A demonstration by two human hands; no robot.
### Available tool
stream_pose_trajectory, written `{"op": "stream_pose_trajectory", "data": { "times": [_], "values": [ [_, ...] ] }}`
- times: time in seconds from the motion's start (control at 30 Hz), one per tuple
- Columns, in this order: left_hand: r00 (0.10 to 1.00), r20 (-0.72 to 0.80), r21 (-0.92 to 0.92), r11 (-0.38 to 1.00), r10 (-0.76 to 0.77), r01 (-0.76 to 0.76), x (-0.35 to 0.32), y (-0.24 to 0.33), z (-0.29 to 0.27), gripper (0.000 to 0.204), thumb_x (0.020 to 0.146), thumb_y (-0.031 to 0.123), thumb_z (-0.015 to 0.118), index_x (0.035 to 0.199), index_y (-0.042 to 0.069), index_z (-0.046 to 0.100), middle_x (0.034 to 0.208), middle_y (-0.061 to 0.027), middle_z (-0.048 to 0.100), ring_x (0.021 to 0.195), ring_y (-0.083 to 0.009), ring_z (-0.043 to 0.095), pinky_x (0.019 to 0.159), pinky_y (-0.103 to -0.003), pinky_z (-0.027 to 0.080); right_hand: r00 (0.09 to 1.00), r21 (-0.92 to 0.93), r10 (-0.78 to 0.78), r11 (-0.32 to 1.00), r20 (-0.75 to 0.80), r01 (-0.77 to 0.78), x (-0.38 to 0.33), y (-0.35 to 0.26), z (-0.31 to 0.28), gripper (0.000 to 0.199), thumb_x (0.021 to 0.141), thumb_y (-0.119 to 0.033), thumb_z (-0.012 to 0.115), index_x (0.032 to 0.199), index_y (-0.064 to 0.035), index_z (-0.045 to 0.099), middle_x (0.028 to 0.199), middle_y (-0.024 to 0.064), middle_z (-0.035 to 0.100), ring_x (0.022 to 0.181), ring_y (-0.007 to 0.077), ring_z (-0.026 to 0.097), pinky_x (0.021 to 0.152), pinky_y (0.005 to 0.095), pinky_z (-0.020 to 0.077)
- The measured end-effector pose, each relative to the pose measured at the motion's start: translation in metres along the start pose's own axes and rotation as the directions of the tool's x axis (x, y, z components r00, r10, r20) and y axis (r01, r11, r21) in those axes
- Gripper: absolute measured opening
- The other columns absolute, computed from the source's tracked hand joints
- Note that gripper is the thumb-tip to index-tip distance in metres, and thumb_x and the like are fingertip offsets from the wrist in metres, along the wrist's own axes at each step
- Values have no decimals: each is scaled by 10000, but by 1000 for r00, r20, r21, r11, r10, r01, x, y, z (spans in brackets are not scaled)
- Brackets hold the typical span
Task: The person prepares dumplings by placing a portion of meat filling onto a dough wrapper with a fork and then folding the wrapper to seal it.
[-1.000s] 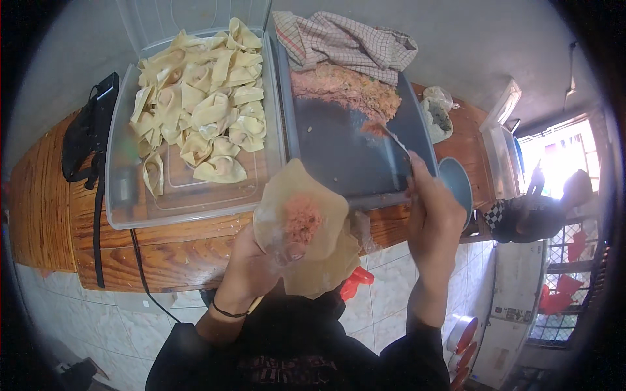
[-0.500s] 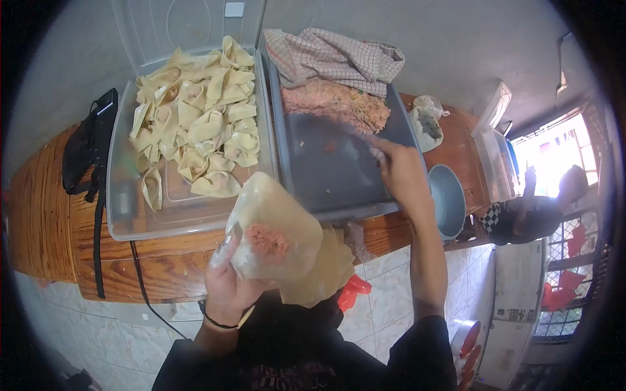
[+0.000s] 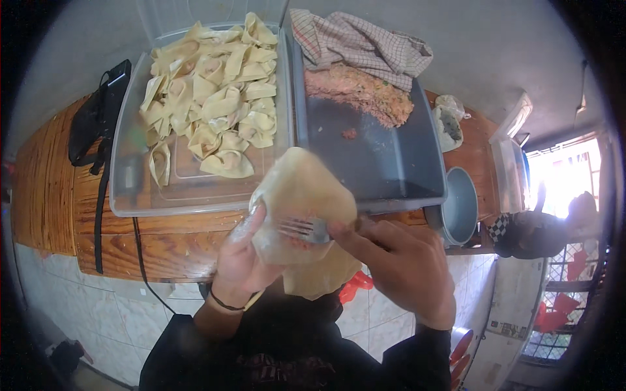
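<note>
My left hand (image 3: pixel 240 260) is closed on the edge of a pale dough wrapper (image 3: pixel 303 176), with its thumb on top. Below it shows a stack of more wrappers (image 3: pixel 319 277); what supports the stack is hidden. In my right hand (image 3: pixel 411 270) is a fork (image 3: pixel 319 229), its tines pressed flat on pink minced filling on the wrapper. Beyond my hands, a grey tray (image 3: pixel 365 166) holds a long mound of minced filling (image 3: pixel 362 94). Folded wontons (image 3: pixel 218 101) lie heaped in a clear plastic box (image 3: pixel 195 207) to its left.
A checked cloth (image 3: pixel 358 42) covers the back of the grey tray. To the right stand a blue-grey bowl (image 3: pixel 460 205) and a plastic bag (image 3: pixel 448 127). A black bag (image 3: pixel 91 127) with a hanging strap lies at the left. Another person (image 3: pixel 531 231) is at far right.
My right hand has come from the filling mound to the wrapper, bringing the fork onto it. The lump of filling on the wrapper now looks flattened and smeared. The view has shifted slightly.
</note>
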State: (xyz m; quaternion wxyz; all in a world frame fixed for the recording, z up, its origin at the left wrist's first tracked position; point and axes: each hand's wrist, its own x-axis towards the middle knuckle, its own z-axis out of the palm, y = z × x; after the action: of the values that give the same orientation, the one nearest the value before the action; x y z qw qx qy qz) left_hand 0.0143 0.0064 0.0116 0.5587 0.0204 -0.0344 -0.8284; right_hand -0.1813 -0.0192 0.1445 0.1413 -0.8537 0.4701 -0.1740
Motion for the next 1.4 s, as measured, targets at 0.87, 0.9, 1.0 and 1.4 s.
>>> {"op": "stream_pose_trajectory", "data": {
  "times": [0.87,0.9,1.0,1.4],
  "values": [
    [991,-104,-25,996,-86,84,-15,2,-4,580,978,407,414,1408,26,332,1362,-178,447,1250,-316,450,1065,-463,347,770,-412,-637,696,21,588,10,13,-1,196,702,-145,701,897,-145,720,848,-4,605,654,118,549,546,247,388],
    [988,-132,68,994,-77,86,-15,3,-2,600,974,427,413,1405,19,332,1345,-182,462,1239,-313,461,1063,-456,350,777,-406,-629,705,22,581,12,15,-1,231,695,-131,701,924,-148,720,841,-4,601,651,120,547,545,247,392],
    [992,-57,61,992,113,-110,-31,-4,16,632,918,340,579,1394,1,335,1297,-184,503,1219,-275,481,1032,-423,392,821,-382,-570,765,-25,519,13,16,-2,298,679,-78,706,969,-144,723,815,4,606,632,130,549,529,255,398],
    [965,-177,580,813,193,-57,-14,-7,23,618,820,-117,598,1371,-12,340,1328,-109,489,1244,-214,469,1044,-364,382,962,-140,-209,973,-176,186,0,20,8,414,654,-8,687,1044,-144,720,809,25,655,659,171,588,557,295,469]
  ]
}}
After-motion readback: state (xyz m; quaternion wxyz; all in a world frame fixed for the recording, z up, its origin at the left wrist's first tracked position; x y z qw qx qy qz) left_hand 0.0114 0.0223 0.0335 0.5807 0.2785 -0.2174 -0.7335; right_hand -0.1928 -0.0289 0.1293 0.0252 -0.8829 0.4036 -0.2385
